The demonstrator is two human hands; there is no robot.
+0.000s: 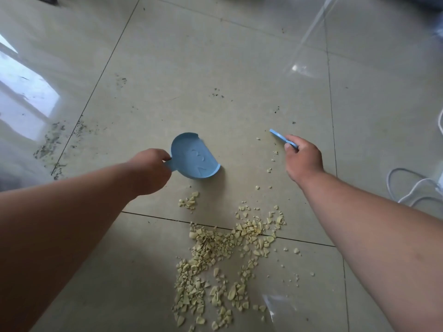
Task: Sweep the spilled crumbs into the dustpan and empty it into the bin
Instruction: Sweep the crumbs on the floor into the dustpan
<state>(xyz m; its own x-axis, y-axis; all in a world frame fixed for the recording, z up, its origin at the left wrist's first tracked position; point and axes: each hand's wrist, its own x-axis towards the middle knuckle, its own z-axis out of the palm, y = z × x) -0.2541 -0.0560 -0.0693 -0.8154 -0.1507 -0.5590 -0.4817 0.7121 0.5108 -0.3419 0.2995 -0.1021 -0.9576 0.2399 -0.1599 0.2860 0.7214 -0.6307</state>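
Observation:
A small light-blue dustpan (194, 159) rests on the tiled floor, its open edge facing right and nothing inside it. My left hand (149, 171) is shut on its short handle. To the right, my right hand (303, 159) grips a flat light-blue brush handle (279, 137) that sticks out up and left; the bristles are hidden. Pale yellow crumbs (215, 262) lie in a wide pile below both hands, with a small cluster (189, 202) just under the dustpan and stray bits (269, 170) near my right hand.
A clear plastic bag or bin liner (311, 44) stands at the upper right. A white cable (414, 188) loops on the floor at the right edge. A clear plastic wrapper (278, 307) lies by the crumbs at the bottom. Dark dirt specks (52, 142) mark the floor at left.

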